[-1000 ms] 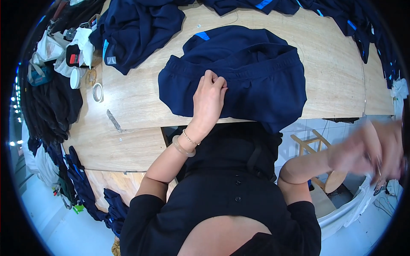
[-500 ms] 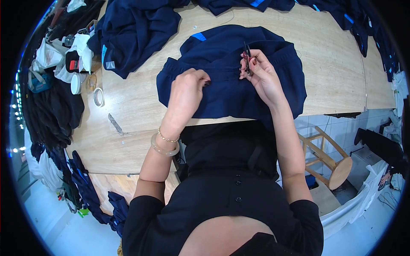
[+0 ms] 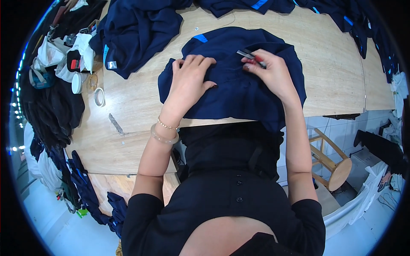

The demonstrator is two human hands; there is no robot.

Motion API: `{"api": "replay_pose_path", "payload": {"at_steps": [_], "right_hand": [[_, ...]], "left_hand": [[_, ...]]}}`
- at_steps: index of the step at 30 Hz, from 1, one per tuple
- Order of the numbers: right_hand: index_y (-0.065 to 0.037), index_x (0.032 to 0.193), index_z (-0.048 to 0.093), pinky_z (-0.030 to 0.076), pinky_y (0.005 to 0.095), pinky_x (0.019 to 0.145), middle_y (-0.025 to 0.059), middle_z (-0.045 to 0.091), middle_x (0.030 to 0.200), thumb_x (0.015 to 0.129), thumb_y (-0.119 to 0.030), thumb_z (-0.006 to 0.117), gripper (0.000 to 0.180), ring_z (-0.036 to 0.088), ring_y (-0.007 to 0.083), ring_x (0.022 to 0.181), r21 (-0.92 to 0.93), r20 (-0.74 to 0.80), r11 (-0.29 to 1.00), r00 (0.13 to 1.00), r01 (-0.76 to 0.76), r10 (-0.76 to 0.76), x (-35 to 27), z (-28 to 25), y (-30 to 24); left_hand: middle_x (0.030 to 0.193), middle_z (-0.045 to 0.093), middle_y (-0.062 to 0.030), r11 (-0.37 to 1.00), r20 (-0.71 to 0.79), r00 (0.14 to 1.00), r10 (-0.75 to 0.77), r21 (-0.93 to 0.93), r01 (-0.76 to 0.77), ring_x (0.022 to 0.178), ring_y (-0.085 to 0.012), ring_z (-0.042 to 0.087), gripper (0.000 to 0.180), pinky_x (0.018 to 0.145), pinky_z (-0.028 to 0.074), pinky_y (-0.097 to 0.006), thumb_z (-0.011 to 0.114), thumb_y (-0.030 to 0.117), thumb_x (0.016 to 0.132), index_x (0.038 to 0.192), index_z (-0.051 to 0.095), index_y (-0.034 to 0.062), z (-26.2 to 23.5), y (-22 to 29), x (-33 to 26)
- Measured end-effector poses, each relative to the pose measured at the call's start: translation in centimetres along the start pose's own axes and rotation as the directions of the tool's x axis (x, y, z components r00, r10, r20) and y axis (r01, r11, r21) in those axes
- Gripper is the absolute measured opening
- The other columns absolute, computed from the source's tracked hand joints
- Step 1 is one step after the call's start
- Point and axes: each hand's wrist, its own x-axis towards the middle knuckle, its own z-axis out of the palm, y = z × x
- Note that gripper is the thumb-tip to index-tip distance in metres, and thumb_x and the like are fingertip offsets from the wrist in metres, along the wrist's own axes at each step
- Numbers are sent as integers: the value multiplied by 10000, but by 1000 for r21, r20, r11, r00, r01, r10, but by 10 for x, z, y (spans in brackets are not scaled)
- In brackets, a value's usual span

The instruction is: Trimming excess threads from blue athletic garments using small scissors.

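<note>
A dark navy garment (image 3: 230, 100) with a bright blue patch at its upper left lies bunched on the table in front of me. My left hand (image 3: 190, 79) rests on its left part, fingers spread and pressing on the cloth. In my right hand (image 3: 270, 70) is a small pair of thread snips (image 3: 245, 54), blades pointing up and left over the garment. The fingers of that hand wrap round the handles, so the grip end is mostly hidden.
More navy garments (image 3: 136, 38) lie along the table's far side. At the left are a roll of tape (image 3: 98, 97), a white round container (image 3: 77, 83) and a dark pile of cloth (image 3: 53, 111). A wooden stool (image 3: 340, 174) stands beyond the table's near edge, at right.
My left hand has opened from a pinch and spread out on the cloth, slightly farther from me. My right hand has turned, swinging the snips from upright to pointing left.
</note>
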Motion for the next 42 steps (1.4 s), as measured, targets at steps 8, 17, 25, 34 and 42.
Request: {"api": "replay_pose_path", "payload": {"at_steps": [8, 17, 25, 34, 42], "right_hand": [[35, 871, 652, 478, 295, 701, 128, 659, 815, 756, -23, 689, 134, 643, 217, 759, -208, 79, 978, 997, -9, 26, -10, -33, -6], [-33, 1100, 679, 513, 325, 906, 99, 639, 1222, 752, 202, 482, 464, 634, 243, 1057, -362, 15, 921, 989, 142, -147, -69, -15, 22], [-41, 1153, 664, 515, 268, 841, 95, 656, 1179, 856, 154, 423, 430, 633, 180, 975, -63, 22, 993, 994, -103, 104, -81, -25, 2], [28, 1042, 628, 388, 198, 605, 62, 615, 806, 923, -18, 466, 207, 479, 74, 638, 629, -202, 772, 978, 92, 48, -11, 19, 7], [40, 1029, 587, 429, 206, 646, 97, 626, 824, 960, -37, 471, 155, 533, 90, 678, 776, -251, 624, 952, 89, 175, -20, 11, 52]], "left_hand": [[811, 509, -76, 973, 21, 1000, 11, -232, -5, 749, -212, 529, 265, 671, 421, -310, 699, 7, 722, 960, 724, 122, -19, -17, -3], [1178, 509, -83, 991, -48, 995, 85, 103, -80, 864, -229, 464, 654, 796, 379, -322, 545, -80, 637, 1260, 602, 111, 25, -15, -63], [1161, 531, -96, 974, -97, 994, -49, -227, 26, 1025, -219, 520, 468, 865, 438, -333, 519, -67, 739, 1187, 606, 35, -10, 15, -41], [911, 488, -151, 899, -212, 921, -326, -372, 232, 844, -323, 511, 434, 743, 438, -404, 785, 176, 733, 968, 477, -20, 68, 58, -1], [912, 459, -123, 901, -202, 931, -303, -379, 211, 797, -274, 483, 465, 712, 439, -343, 823, 202, 702, 947, 490, -12, 76, 43, -6]]}}
